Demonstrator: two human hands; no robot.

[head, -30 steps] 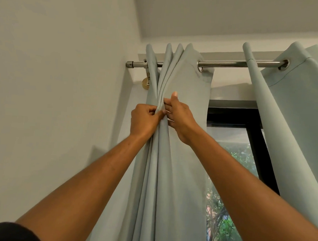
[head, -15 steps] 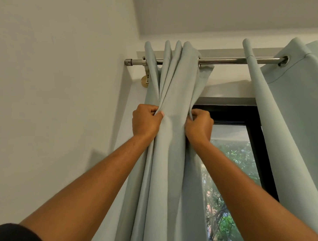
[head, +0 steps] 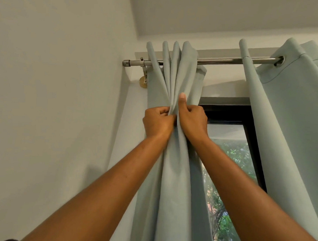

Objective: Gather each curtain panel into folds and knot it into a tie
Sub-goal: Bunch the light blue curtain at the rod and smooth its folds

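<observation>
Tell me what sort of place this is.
Likely a room in a home: a pale green curtain panel hangs from a metal rod above a dark-framed window, with trees outside.

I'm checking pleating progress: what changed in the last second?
The right hand went right, gripped the next fold of the left panel, and pulled it left against the left hand, so the bundle is narrower. The left hand kept its grip on the gathered folds; the right panel and rod stayed put.
</observation>
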